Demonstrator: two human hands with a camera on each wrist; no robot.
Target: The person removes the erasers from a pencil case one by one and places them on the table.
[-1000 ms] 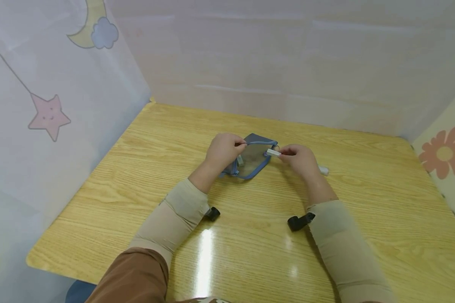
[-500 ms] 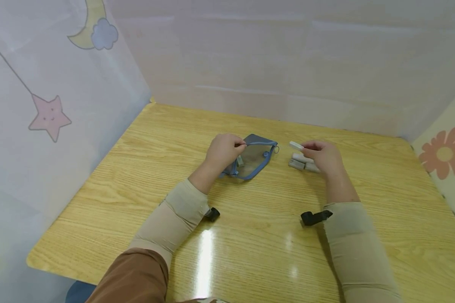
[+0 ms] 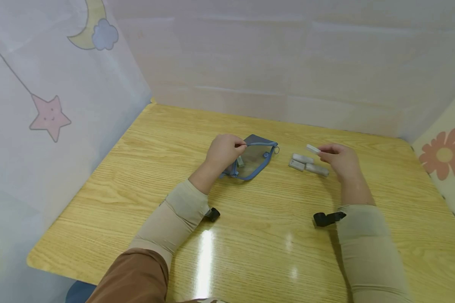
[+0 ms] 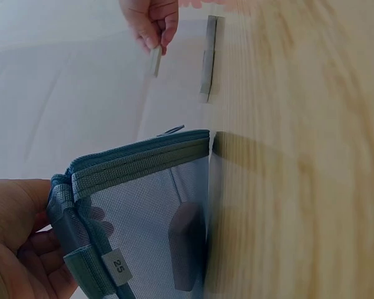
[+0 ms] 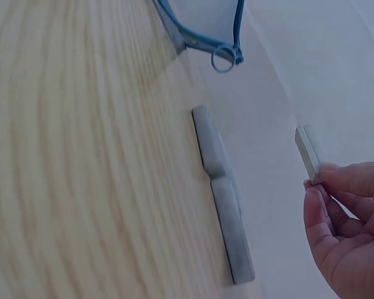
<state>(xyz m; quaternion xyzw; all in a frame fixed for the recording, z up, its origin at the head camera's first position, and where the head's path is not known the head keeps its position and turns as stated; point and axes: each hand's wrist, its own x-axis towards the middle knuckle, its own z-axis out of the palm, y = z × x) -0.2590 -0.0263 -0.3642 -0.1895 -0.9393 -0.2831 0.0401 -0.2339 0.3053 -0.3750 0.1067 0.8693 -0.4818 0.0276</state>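
My left hand (image 3: 223, 149) pinches the upper edge of a blue mesh zip pouch (image 3: 258, 170), which lies with its mouth spread toward the right. Through the mesh in the left wrist view, a dark block (image 4: 186, 249) shows inside. My right hand (image 3: 342, 162) holds a small whitish bar (image 5: 308, 156) by one end, between thumb and fingertips, raised above the table to the right of the pouch. Below and left of that hand lie three similar grey-white bars (image 3: 317, 169), close together on the tabletop.
The wooden table (image 3: 250, 235) runs back to a pale wall sheet (image 3: 288, 75). A metal ring (image 3: 276, 150) hangs at the pouch's right corner. Black wrist cameras (image 3: 212, 214) sit on both forearms, over beige sleeves.
My right hand has moved right, away from the pouch mouth, carrying the whitish bar. The three bars behind it have come into full view. My left hand and the pouch stay in place.
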